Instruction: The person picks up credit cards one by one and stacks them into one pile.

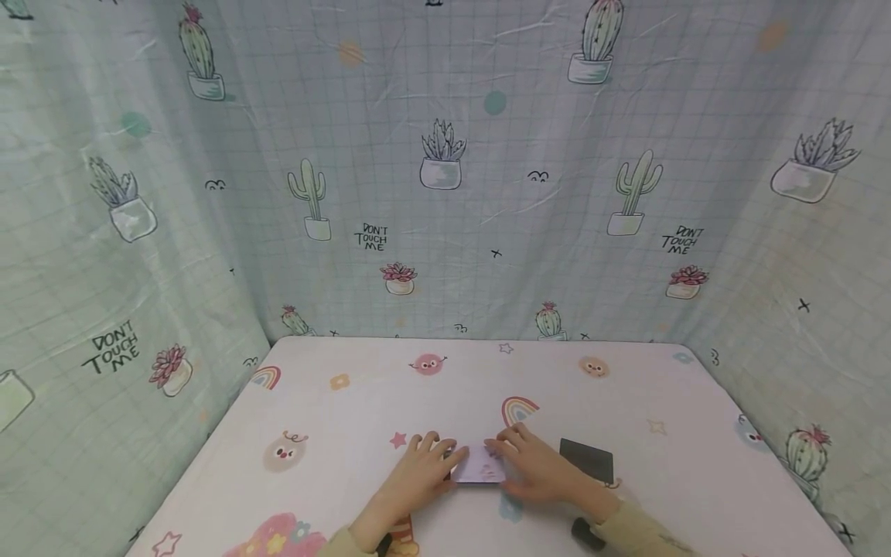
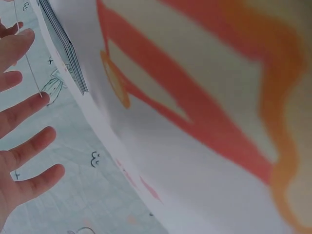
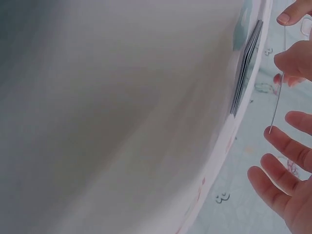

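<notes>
A thin pale-purple card lies flat between my two hands, above the table. In the wrist views it appears edge-on as a thin line. My left hand holds its left side, with fingers spread and the fingertips at the edge. Along the opposite side, my right hand grips it, its other fingers spread apart. Below the card, a small stack of thin sheets sits on the table; the card mostly hides it from the head camera.
A dark grey rectangular piece lies on the table just beyond my right forearm. The white table bears printed cartoon figures. Cactus-patterned curtains enclose its back and both sides.
</notes>
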{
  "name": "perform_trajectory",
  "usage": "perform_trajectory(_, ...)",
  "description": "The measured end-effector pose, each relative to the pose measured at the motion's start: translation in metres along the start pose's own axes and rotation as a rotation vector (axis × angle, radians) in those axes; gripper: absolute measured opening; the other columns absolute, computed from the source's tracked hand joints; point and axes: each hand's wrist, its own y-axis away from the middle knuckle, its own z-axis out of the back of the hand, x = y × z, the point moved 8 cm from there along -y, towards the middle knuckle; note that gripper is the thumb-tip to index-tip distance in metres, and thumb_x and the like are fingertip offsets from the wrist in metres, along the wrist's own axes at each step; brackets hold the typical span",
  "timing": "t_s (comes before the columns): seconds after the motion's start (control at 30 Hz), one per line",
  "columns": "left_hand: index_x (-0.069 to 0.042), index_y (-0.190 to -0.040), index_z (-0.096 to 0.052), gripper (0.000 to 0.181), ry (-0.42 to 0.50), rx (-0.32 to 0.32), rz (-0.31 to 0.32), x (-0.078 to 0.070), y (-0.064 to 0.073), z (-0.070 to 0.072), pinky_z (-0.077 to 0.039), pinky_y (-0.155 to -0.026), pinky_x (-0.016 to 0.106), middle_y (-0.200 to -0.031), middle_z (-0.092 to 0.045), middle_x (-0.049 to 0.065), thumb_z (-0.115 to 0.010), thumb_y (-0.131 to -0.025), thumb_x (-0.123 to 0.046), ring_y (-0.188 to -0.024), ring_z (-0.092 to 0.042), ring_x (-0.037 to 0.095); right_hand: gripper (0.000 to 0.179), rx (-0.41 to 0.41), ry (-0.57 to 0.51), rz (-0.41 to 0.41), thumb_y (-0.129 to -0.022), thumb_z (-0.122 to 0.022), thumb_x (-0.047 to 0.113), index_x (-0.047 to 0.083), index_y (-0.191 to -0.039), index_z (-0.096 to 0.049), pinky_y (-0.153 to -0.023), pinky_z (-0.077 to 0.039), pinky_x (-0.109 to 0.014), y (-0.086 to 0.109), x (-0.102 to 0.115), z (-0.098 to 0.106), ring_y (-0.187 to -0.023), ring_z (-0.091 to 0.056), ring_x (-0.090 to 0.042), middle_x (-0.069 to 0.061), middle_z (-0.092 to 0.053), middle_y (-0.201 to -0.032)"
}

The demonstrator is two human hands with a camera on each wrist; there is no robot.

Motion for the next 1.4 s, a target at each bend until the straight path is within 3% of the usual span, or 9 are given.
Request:
perform_trajectory(0.57,-0.022,-0.121,-0.052,0.057,0.091,0.088,-0.02,0.013,0.003,-0.014,-0.041,-0.078,0.035,-0.107,-0.06,-0.007,-0.066,-0.071,-0.046,-0.097,-0.049,0.016,0.061,0.071,0.058,0.053,-0.072,-0.066,0.039,0.011,-0.123,-0.048,-0.078,-0.042,-0.024,-0.008,0.007,-0.012,-0.094,-0.041,-0.01,0.004,-0.05,-0.103)
perform_trajectory(0.9,-0.023,-0.121,-0.052,0.057,0.047,0.137,-0.062,0.012,0.0,-0.022,-0.043,-0.078,0.034,-0.107,-0.06,-0.008,-0.063,-0.073,-0.05,-0.096,-0.049,0.014,0.061,0.108,0.085,0.04,-0.073,-0.065,0.041,0.013,-0.123,-0.048,-0.079,-0.042,-0.024,-0.008,0.003,-0.019,-0.094,-0.041,-0.009,0.004,-0.05,-0.103)
perform_trajectory(1.4,-0.023,-0.121,-0.052,0.056,0.064,0.164,-0.053,0.015,0.0,-0.024,-0.041,-0.076,0.032,-0.107,-0.061,-0.008,-0.062,-0.073,-0.05,-0.094,-0.049,0.014,0.061,0.164,0.125,0.054,-0.073,-0.065,0.04,0.012,-0.124,-0.047,-0.079,-0.041,-0.024,-0.012,0.003,-0.025,-0.092,-0.041,-0.01,0.004,-0.051,-0.102)
